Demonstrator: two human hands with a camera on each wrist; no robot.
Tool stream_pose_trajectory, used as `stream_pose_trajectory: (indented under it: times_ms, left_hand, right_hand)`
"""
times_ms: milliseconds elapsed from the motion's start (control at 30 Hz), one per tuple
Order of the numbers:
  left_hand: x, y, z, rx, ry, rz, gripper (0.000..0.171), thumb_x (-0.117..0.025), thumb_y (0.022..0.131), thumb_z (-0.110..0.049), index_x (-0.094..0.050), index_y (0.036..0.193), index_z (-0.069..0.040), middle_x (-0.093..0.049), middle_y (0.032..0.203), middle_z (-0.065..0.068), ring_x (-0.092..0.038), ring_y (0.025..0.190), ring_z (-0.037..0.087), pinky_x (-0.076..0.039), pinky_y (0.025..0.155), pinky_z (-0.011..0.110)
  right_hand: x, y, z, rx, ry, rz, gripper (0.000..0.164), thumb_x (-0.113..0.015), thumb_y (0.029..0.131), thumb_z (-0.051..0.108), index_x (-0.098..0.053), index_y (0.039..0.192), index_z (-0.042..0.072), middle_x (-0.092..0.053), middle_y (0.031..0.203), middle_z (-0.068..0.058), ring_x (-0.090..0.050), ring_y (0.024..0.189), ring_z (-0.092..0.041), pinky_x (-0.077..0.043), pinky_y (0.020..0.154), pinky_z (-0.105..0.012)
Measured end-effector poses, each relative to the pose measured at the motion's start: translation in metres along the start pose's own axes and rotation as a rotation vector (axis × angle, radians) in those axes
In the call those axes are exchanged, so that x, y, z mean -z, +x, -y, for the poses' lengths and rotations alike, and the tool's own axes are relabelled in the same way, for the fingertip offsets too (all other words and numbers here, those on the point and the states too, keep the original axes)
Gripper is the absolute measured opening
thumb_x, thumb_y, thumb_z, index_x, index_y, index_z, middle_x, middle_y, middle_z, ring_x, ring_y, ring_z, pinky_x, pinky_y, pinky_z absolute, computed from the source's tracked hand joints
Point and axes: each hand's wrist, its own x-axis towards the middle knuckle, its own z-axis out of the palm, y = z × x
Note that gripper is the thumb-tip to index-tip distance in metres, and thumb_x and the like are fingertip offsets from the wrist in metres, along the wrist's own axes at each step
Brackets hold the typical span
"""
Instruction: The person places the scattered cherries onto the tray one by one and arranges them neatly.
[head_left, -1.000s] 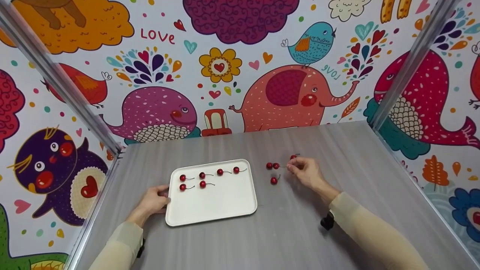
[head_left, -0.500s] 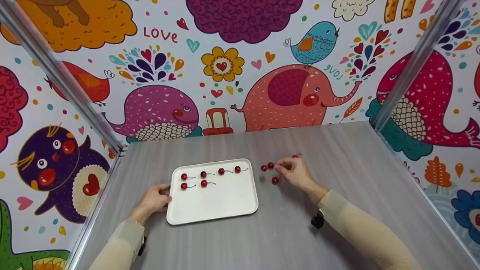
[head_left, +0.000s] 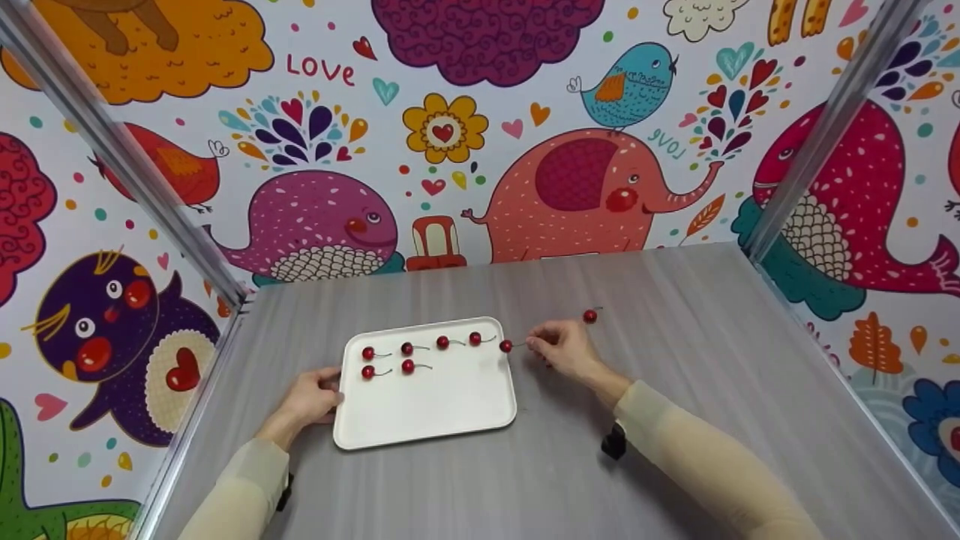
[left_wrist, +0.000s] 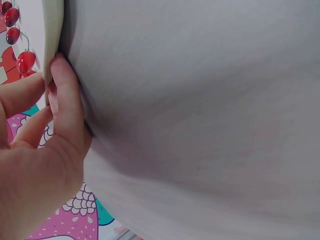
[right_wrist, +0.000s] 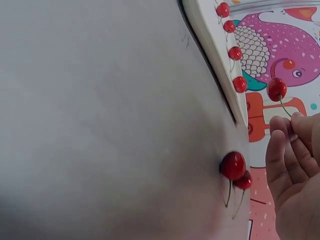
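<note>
At the tray's right rim my right hand (head_left: 566,349) pinches a cherry (head_left: 506,346) by its stem, the fruit hanging away from the fingertips. In the right wrist view this cherry (right_wrist: 276,89) is held up clear of the table. My left hand (head_left: 306,397) grips the left edge of the white tray (head_left: 427,416); the left wrist view has its thumb and fingers (left_wrist: 67,95) on either side of the rim. Several cherries (head_left: 407,367) lie in two rows on the tray, stems pointing right. Another cherry (head_left: 547,362) is mostly hidden by my right hand.
One loose cherry (head_left: 590,316) lies on the grey table (head_left: 660,300) beyond my right hand. The right wrist view has two cherries (right_wrist: 233,165) on the table beside the tray. Patterned walls (head_left: 450,187) and metal posts (head_left: 802,172) enclose the table.
My right hand has moved left, carrying the cherry from the loose group to above the tray's right edge. Another loose cherry is now out of sight near that hand. My left hand stays put.
</note>
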Motion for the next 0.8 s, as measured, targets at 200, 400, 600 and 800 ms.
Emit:
stream_pose_trajectory:
  times_ms: [200, 400, 600, 800]
  left_hand:
    - [0.001, 0.0, 0.002, 0.005, 0.002, 0.002, 0.071, -0.062, 0.095, 0.008, -0.046, 0.164, 0.012, -0.056, 0.1, 0.007, -0.066, 0.084, 0.019, -0.064, 0.071, 0.035]
    - [0.001, 0.0, 0.0, 0.012, -0.007, 0.009, 0.071, -0.061, 0.096, 0.008, -0.046, 0.164, 0.011, -0.054, 0.101, 0.007, -0.066, 0.085, 0.019, -0.064, 0.071, 0.035]
    - [0.001, 0.0, -0.002, 0.014, -0.009, 0.013, 0.071, -0.062, 0.096, 0.008, -0.045, 0.165, 0.011, -0.054, 0.101, 0.007, -0.067, 0.085, 0.018, -0.065, 0.072, 0.035]
    - [0.0, 0.0, 0.0, 0.001, -0.007, 0.01, 0.07, -0.062, 0.096, 0.008, -0.045, 0.164, 0.013, -0.056, 0.104, 0.009, -0.067, 0.086, 0.019, -0.065, 0.071, 0.035]
  right_hand:
    - [-0.017, 0.004, 0.002, 0.004, 0.015, 0.033, 0.011, -0.075, 0.104, 0.002, -0.083, 0.104, -0.007, -0.08, 0.093, -0.025, -0.063, 0.067, -0.009, -0.051, 0.056, -0.019]
    - [-0.037, 0.01, 0.005, 0.012, 0.018, 0.047, 0.012, -0.075, 0.104, 0.001, -0.082, 0.102, -0.008, -0.079, 0.089, -0.026, -0.062, 0.063, -0.008, -0.05, 0.053, -0.018]
    - [-0.054, 0.015, 0.011, 0.046, -0.044, 0.043, 0.01, -0.078, 0.103, 0.003, -0.084, 0.098, -0.003, -0.082, 0.088, -0.02, -0.072, 0.069, -0.016, -0.053, 0.057, -0.018]
    - [-0.066, 0.02, 0.016, 0.069, -0.155, 0.02, 0.011, -0.08, 0.101, 0.006, -0.086, 0.092, 0.003, -0.083, 0.084, -0.01, -0.072, 0.07, -0.01, -0.052, 0.063, -0.017]
